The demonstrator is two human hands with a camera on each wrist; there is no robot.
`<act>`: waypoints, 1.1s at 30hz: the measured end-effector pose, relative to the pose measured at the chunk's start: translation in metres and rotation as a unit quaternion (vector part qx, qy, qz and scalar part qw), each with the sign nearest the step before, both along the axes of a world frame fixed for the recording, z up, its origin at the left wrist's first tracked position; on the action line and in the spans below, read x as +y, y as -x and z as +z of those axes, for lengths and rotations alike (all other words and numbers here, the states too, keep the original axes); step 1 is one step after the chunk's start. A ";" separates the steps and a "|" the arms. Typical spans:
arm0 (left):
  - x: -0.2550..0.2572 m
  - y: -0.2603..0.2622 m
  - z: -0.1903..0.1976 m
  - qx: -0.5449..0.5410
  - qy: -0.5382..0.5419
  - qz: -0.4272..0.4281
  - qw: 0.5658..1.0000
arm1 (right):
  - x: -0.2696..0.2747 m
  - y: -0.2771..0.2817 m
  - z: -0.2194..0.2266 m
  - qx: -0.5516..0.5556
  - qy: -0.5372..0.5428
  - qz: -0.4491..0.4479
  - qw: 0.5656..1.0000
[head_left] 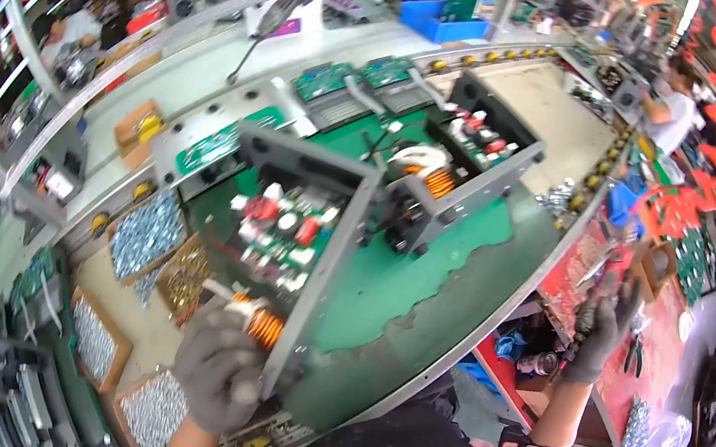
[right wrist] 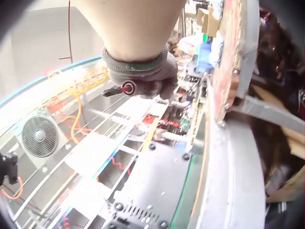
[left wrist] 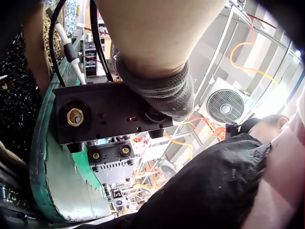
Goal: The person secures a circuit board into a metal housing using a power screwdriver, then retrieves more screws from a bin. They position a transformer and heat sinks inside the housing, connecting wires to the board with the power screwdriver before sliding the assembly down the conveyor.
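My gloved left hand point(head_left: 218, 369) grips the near end of an open dark metal chassis point(head_left: 325, 270), beside its orange copper coil point(head_left: 264, 330). White, red and green circuit parts point(head_left: 283, 226) fill this chassis. The left wrist view shows its dark outer panel point(left wrist: 107, 114) with a brass-coloured fitting point(left wrist: 75, 117); most of the left fingers are hidden behind it. Off to the right, over the red bench, my gloved right hand point(head_left: 602, 339) holds a slim tool point(head_left: 614, 276) with a red part. The tool's dark end point(right wrist: 114, 90) sticks out of that fist in the right wrist view.
A second chassis point(head_left: 478, 163) with a copper coil stands behind on the green mat point(head_left: 394, 289). Boxes of screws point(head_left: 143, 238) lie at left. A hanging screwdriver point(head_left: 278, 13) is above the far rail. The red bench point(head_left: 652, 360) holds pliers point(head_left: 635, 355).
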State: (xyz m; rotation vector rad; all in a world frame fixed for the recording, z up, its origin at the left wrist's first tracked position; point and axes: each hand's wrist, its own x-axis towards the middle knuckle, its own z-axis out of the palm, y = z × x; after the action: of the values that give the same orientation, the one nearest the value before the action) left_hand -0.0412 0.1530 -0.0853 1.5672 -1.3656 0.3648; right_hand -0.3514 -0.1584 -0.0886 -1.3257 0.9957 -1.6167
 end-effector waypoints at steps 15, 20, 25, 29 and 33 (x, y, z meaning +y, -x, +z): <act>-0.095 0.016 -0.021 -0.014 0.113 0.016 0.993 | 0.139 -0.125 -0.023 -0.053 0.043 0.657 0.751; -0.080 0.007 -0.023 0.020 0.116 0.028 0.993 | 0.123 -0.120 -0.029 0.015 0.045 0.659 0.750; -0.025 -0.079 -0.096 0.163 -0.098 0.306 0.933 | 0.103 -0.123 -0.039 0.012 0.066 0.620 0.782; 0.010 -0.158 -0.126 0.107 -0.336 0.427 0.833 | 0.094 -0.118 -0.048 0.014 0.035 0.585 0.810; 0.011 -0.179 -0.138 -0.059 -0.445 0.364 0.816 | 0.089 -0.119 -0.052 0.032 0.039 0.552 0.832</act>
State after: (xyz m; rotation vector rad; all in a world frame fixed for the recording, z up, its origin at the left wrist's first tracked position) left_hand 0.1376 0.1635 -0.2229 2.9114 -0.9891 0.2764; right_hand -0.2322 -0.0690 -0.1401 -1.5661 0.0589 -0.7011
